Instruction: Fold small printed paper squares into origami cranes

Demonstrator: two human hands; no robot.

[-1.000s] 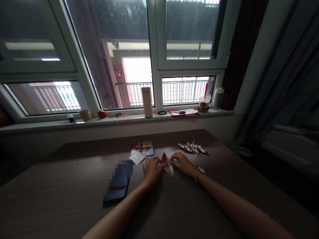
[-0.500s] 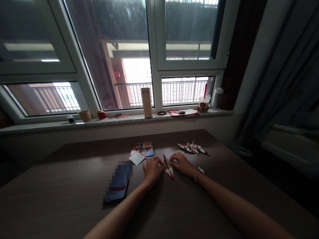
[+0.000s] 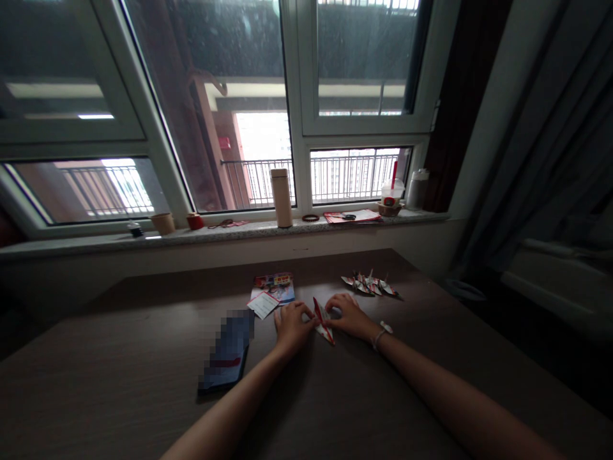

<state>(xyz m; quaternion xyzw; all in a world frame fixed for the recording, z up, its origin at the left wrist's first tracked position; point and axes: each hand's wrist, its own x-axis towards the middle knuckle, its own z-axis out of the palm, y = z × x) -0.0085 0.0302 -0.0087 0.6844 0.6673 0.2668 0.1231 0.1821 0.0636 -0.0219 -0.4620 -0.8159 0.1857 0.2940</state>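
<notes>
A small folded piece of paper (image 3: 326,333), white with red edges and pointed at both ends, lies on the dark table between my hands. My left hand (image 3: 293,324) pinches its left side with thumb and forefinger. From the right, my right hand (image 3: 351,316) has its thumb and fingertips closed on the paper's right side, with a bracelet on the wrist. Behind the right hand sits a cluster of folded paper pieces (image 3: 371,284) with pointed tips. Left of my left hand are a white square of paper (image 3: 263,305) and a colourful printed packet (image 3: 280,289).
A dark phone (image 3: 227,354), partly pixelated, lies left of my left forearm. Along the windowsill (image 3: 239,233) stand a beige flask (image 3: 281,198), a brown cup (image 3: 163,223), a drink cup with red straw (image 3: 391,191), a grey bottle (image 3: 418,189) and scissors on papers (image 3: 354,216).
My right thumb and fingertips have moved slightly left onto the folded paper. My left hand stays on its other side, and the rest looks the same.
</notes>
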